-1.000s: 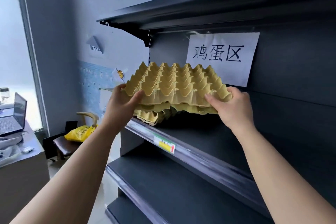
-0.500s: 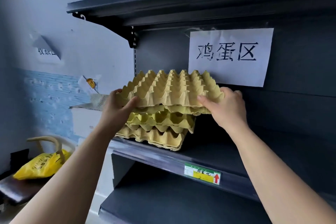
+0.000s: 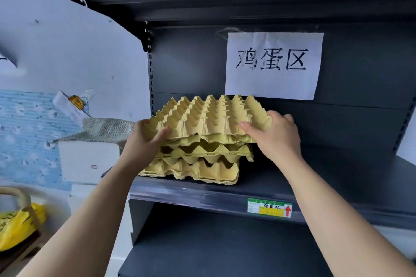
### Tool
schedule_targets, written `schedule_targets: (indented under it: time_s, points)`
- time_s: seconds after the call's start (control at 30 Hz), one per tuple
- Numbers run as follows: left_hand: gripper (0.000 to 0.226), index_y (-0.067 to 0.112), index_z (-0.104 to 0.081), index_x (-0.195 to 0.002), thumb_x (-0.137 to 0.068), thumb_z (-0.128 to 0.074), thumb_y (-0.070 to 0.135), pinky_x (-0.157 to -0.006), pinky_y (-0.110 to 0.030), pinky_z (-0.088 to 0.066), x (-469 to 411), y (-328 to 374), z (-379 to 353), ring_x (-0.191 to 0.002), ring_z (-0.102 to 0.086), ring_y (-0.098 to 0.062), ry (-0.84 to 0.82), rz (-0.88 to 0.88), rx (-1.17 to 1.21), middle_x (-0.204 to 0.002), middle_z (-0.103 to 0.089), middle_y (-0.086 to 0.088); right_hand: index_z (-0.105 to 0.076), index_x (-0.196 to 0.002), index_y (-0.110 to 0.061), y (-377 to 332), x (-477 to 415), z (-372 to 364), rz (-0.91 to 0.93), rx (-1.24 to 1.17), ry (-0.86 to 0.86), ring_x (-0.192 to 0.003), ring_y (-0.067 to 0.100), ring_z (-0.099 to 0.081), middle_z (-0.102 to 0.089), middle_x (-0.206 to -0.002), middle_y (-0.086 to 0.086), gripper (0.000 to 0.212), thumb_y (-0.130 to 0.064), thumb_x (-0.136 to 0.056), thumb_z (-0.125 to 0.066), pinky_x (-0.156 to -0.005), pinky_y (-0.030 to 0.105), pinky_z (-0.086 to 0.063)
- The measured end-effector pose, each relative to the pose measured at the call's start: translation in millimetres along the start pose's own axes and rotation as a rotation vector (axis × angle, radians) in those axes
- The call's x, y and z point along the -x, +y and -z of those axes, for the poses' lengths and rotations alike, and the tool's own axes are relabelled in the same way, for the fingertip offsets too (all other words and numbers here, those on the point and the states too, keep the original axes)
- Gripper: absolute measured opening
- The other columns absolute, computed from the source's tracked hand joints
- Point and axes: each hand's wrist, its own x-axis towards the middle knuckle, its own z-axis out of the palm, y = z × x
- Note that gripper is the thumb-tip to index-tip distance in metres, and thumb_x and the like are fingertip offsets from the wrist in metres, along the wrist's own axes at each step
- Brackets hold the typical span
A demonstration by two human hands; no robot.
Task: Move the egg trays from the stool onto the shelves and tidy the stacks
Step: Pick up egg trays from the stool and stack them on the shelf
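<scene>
Egg trays (image 3: 198, 164) sit in a small pile at the left end of the middle shelf (image 3: 225, 193), below the paper sign (image 3: 273, 65). The top tray (image 3: 209, 117) is held just above the others or barely on them; whether it touches cannot be told. The left hand (image 3: 144, 141) takes the tray's left edge, with the thumb over the near rim and the fingers round the side. The right hand (image 3: 274, 135) takes the right edge, fingers curled over the rim. Each grip is narrow and holding the tray, one on either side.

Moulded pulp like this is likely very light and fairly stiff across its cups, though the thin rim would probably bend or tear under a hard squeeze. The rough surface should not slip. Two opposite edges seem the best hold, since that keeps the tray level and lets its cups be lined up over those below. The lower trays look askew, with a near right corner jutting out, so the peaks may not nest until the layers are squared. A gentle press from above, rather than a pinch, would likely seat it.
</scene>
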Motion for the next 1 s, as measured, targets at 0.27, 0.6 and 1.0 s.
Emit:
schedule_targets:
  time_s: [0.27, 0.6, 1.0]
  points:
    - [0.082, 0.006, -0.028, -0.145, -0.087, -0.054, 0.058, -0.105, -0.049, -0.034, -2, -3, 2, -0.129, -0.040, -0.037, 0.064, -0.081, -0.289, -0.141, -0.044, -0.019, -0.049, -0.128, -0.016, -4, 4, 6, 0.013, 0.037, -0.030, -0.111, 0.029, -0.050, -0.050, -0.120, 0.009, 0.083, -0.074, -0.069, -0.059, -0.085, 0.040, -0.048]
    - [0.046, 0.013, -0.059, -0.124, -0.088, -0.051, 0.042, -0.092, -0.043, -0.040, 60, 58, -49, -0.106, -0.053, -0.034, 0.164, -0.593, -0.367, -0.122, -0.061, -0.008, -0.052, -0.132, -0.018, 20, 45, 50, 0.141, 0.056, 0.056, -0.122, 0.019, -0.044, -0.052, -0.132, -0.001, 0.060, -0.053, -0.084, -0.060, -0.098, 0.034, -0.041]
    - [0.036, 0.015, -0.068, -0.106, -0.086, -0.051, 0.039, -0.078, -0.036, -0.050, 218, 131, -227, -0.089, -0.062, -0.027, -0.278, -0.823, -0.134, -0.104, -0.069, 0.001, -0.065, -0.120, -0.014, 202, 142, 181, -0.091, 0.239, 0.090, -0.116, 0.019, -0.056, -0.063, -0.124, 0.000, 0.038, -0.031, -0.086, -0.065, -0.095, 0.026, -0.039]
